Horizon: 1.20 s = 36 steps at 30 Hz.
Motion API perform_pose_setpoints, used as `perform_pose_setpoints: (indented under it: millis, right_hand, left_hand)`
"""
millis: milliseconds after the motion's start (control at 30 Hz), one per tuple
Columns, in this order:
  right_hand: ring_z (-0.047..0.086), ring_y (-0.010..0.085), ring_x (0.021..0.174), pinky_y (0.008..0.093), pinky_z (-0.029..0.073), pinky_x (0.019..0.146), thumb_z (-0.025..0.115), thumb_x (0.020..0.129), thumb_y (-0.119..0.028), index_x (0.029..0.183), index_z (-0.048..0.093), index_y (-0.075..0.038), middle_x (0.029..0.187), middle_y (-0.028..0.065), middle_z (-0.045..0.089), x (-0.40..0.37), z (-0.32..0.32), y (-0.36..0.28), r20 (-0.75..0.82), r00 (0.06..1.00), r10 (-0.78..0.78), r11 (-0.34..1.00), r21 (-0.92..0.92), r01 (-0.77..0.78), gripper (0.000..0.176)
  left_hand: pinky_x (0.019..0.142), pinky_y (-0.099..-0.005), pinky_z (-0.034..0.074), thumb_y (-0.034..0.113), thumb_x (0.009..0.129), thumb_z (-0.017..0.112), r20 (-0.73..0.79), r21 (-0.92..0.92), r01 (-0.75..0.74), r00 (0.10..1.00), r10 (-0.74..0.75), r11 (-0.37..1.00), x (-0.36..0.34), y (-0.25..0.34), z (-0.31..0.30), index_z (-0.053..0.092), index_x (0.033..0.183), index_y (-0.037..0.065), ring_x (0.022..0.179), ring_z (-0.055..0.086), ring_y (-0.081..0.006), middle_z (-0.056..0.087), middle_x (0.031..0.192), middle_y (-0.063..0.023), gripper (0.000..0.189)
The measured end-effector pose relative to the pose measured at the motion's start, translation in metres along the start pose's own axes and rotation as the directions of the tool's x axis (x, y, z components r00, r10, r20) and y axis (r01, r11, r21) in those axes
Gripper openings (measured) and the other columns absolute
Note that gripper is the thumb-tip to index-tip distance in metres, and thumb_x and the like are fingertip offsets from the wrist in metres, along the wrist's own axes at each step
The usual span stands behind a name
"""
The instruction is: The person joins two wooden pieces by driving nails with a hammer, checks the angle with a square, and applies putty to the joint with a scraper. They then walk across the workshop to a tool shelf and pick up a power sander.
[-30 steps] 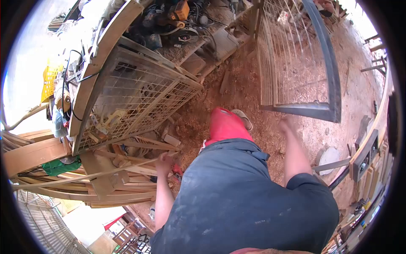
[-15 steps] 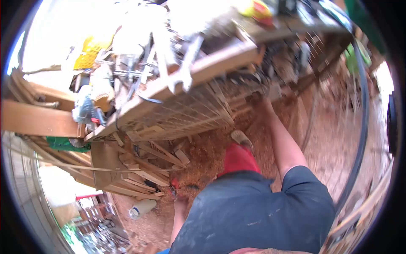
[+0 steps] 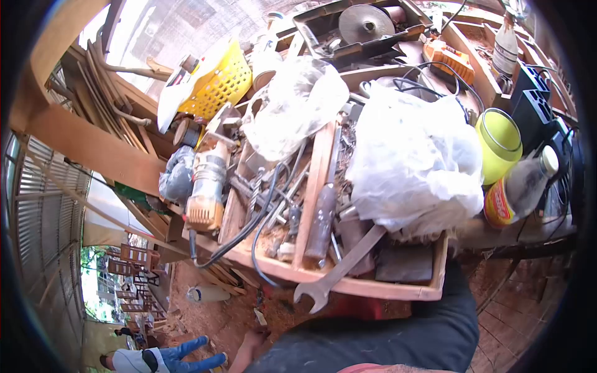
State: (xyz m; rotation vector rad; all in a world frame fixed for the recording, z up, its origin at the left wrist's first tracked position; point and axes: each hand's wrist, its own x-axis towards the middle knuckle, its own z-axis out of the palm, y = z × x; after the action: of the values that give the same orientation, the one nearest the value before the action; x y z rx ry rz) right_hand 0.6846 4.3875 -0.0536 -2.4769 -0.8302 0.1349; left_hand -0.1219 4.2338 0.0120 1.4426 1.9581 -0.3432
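My left hand is low at the lower left, over the sawdust-covered floor. Its fingers look closed around a small tool with a pale part and some red, too small to make out. My right hand is out of sight. A wooden tray of tools spans the middle. A large open-ended wrench lies across its front edge. An orange-ended power tool with a black cord sits at its left, near a drill bit. White plastic bags cover the tray's right part.
A yellow perforated basket, a grinding disc, a lime container and a clear bottle stand around the tray. Another person is at the lower left, beyond a pale cylinder on the floor.
The view has shifted up over the bench top, bringing the tool tray into full sight. My right hand, reaching under the bench before, has left view. The other person has come into view.
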Motion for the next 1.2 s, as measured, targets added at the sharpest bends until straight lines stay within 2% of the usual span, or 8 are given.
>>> perform_pose_setpoints:
  millis: [33, 133, 233, 300, 433, 700, 933, 1200]
  right_hand:
    - [0.069, 0.0330, 0.093, 0.0452, 0.055, 0.083, 0.063, 0.090, -0.023, 0.096, 0.072, -0.001, 0.097, 0.0170, 0.073, 0.001, -0.002, 0.003, -0.006, 1.000, 0.005, 1.000, 0.006, -0.005, 0.025]
    - [0.069, 0.0318, 0.092, 0.0446, 0.055, 0.082, 0.064, 0.090, -0.024, 0.095, 0.072, -0.001, 0.095, 0.0161, 0.073, 0.006, -0.008, 0.011, -0.018, 1.000, 0.016, 1.000, 0.021, -0.015, 0.025]
    - [0.069, 0.0305, 0.090, 0.0439, 0.055, 0.080, 0.064, 0.091, -0.025, 0.095, 0.072, -0.001, 0.094, 0.0151, 0.072, 0.011, -0.012, 0.016, -0.037, 0.999, 0.024, 0.999, 0.043, -0.023, 0.025]
    - [0.068, 0.0297, 0.088, 0.0434, 0.055, 0.080, 0.065, 0.091, -0.025, 0.095, 0.072, -0.002, 0.093, 0.0145, 0.072, 0.010, -0.014, 0.021, -0.045, 0.998, 0.032, 0.998, 0.058, -0.029, 0.025]
    - [0.068, 0.0280, 0.086, 0.0426, 0.055, 0.078, 0.066, 0.091, -0.026, 0.094, 0.071, -0.002, 0.091, 0.0133, 0.071, 0.009, -0.018, 0.025, -0.063, 0.997, 0.054, 0.995, 0.083, -0.049, 0.025]
    - [0.067, 0.0247, 0.081, 0.0408, 0.054, 0.074, 0.068, 0.092, -0.028, 0.093, 0.071, -0.003, 0.088, 0.0108, 0.070, 0.010, -0.024, 0.019, -0.150, 0.977, 0.154, 0.944, 0.313, -0.101, 0.026]
    - [0.066, 0.0219, 0.077, 0.0392, 0.054, 0.071, 0.069, 0.092, -0.030, 0.092, 0.071, -0.003, 0.085, 0.0086, 0.070, -0.001, -0.027, -0.027, -0.078, 0.924, 0.375, 0.624, 0.759, -0.189, 0.027]
    - [0.065, 0.0186, 0.072, 0.0375, 0.053, 0.068, 0.071, 0.093, -0.032, 0.091, 0.070, -0.004, 0.081, 0.0061, 0.069, -0.043, -0.048, -0.050, 0.020, 0.842, 0.539, 0.194, 0.970, -0.147, 0.029]
  left_hand:
    - [0.082, -0.0391, 0.060, 0.040, 0.092, 0.072, -0.024, 0.007, 0.029, 0.999, -0.029, 1.000, -0.003, 0.009, -0.006, 0.079, 0.106, 0.012, 0.086, 0.078, -0.0272, 0.078, 0.089, -0.0127, 0.032]
    - [0.087, -0.0414, 0.059, 0.039, 0.090, 0.073, 0.031, 0.280, -0.222, 0.974, 0.223, 0.934, 0.019, -0.023, -0.012, 0.079, 0.110, 0.014, 0.095, 0.077, -0.0288, 0.078, 0.100, -0.0147, 0.033]
    - [0.086, -0.0464, 0.059, 0.034, 0.090, 0.070, 0.102, 0.482, -0.643, 0.716, 0.690, 0.596, 0.048, -0.046, -0.010, 0.077, 0.113, 0.013, 0.100, 0.074, -0.0329, 0.076, 0.110, -0.0155, 0.032]
    - [0.086, -0.0467, 0.059, 0.034, 0.090, 0.070, 0.123, 0.427, -0.608, 0.772, 0.623, 0.669, 0.051, -0.043, -0.008, 0.076, 0.113, 0.013, 0.100, 0.074, -0.0332, 0.076, 0.109, -0.0156, 0.032]
    - [0.085, -0.0473, 0.058, 0.033, 0.090, 0.069, 0.081, 0.304, -0.316, 0.949, 0.306, 0.899, 0.061, -0.012, -0.010, 0.076, 0.112, 0.012, 0.099, 0.074, -0.0337, 0.075, 0.108, -0.0158, 0.031]
    - [0.085, -0.0486, 0.057, 0.031, 0.090, 0.067, 0.102, 0.316, -0.281, 0.960, 0.262, 0.906, 0.070, 0.028, -0.021, 0.075, 0.111, 0.012, 0.099, 0.073, -0.0346, 0.074, 0.106, -0.0162, 0.029]
    - [0.085, -0.0496, 0.057, 0.029, 0.091, 0.066, 0.228, 0.459, -0.519, 0.853, 0.470, 0.721, 0.119, 0.035, -0.028, 0.074, 0.110, 0.011, 0.098, 0.072, -0.0355, 0.073, 0.104, -0.0166, 0.027]
    - [0.084, -0.0509, 0.056, 0.027, 0.091, 0.065, 0.477, 0.554, -0.795, 0.547, 0.688, 0.247, 0.204, 0.016, -0.032, 0.073, 0.109, 0.011, 0.097, 0.071, -0.0365, 0.072, 0.102, -0.0169, 0.026]
